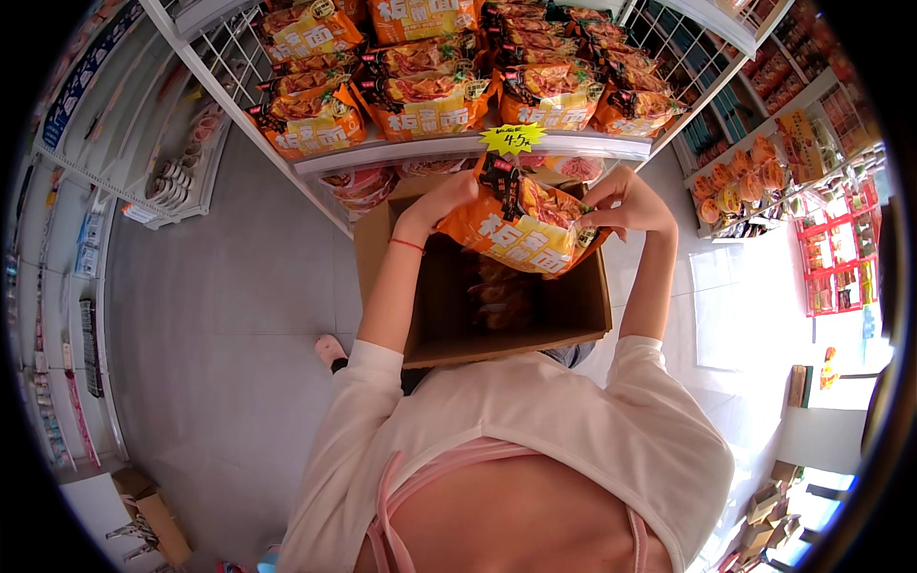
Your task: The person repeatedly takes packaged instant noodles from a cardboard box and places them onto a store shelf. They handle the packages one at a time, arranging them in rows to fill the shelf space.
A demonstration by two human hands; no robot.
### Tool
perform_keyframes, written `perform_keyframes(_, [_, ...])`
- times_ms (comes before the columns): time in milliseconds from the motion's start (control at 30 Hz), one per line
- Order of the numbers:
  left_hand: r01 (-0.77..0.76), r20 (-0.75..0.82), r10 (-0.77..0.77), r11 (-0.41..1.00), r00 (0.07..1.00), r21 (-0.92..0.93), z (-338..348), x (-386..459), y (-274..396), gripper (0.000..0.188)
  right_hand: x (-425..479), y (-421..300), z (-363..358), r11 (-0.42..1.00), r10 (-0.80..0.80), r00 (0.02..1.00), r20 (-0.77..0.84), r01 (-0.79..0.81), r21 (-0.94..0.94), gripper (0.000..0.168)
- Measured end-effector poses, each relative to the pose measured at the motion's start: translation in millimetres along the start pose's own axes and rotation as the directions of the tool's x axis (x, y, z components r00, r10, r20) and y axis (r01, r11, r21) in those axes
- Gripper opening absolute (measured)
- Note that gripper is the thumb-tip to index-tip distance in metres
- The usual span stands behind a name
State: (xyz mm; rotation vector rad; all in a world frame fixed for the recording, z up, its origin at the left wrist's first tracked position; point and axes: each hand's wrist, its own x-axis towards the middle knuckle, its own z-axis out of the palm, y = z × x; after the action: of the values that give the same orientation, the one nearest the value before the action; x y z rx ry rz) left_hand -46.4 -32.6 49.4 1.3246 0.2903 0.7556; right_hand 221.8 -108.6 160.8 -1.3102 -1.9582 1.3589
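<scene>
My left hand [445, 200] and my right hand [622, 204] hold an orange packet of noodles [526, 222] by its two side ends. The packet is tilted, its printed front facing up, above an open cardboard box [501, 345]. More packets [501, 297] lie in the dark inside of the box, partly hidden under the held one. Just beyond my hands, several like orange packets [426, 104] stand in stacked rows on a shelf [401, 152]. A yellow star-shaped price tag [511, 139] is fixed to the shelf's front edge.
Below that shelf lie pink round-topped packages [358, 188]. White shelving with cups [172, 183] runs along the left, and racks with orange tubs [752, 172] are at the right. Grey tiled floor [229, 286] shows between them. Cardboard boxes [161, 526] sit at the lower left.
</scene>
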Motion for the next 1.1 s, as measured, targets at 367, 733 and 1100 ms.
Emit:
perform_keyframes(367, [0.082, -0.182, -0.078, 0.996, 0.98, 0.017, 10, 11, 14, 0.035, 6, 33, 3, 0.901, -0.265, 0.833, -0.485, 0.393, 0.182, 0.049])
perform_keyframes(733, [0.022, -0.459, 0.008, 0.998, 0.888, 0.06, 12, 11, 2, 0.036, 19, 30, 56, 0.961, 0.029, 0.889, -0.457, 0.1, 0.256, 0.034])
perform_keyframes(1100, [-0.047, -0.507, -0.041, 0.986, 0.861, -0.161, 15, 15, 9, 0.034, 9, 39, 50, 0.933, 0.074, 0.878, -0.472, 0.106, 0.344, 0.034])
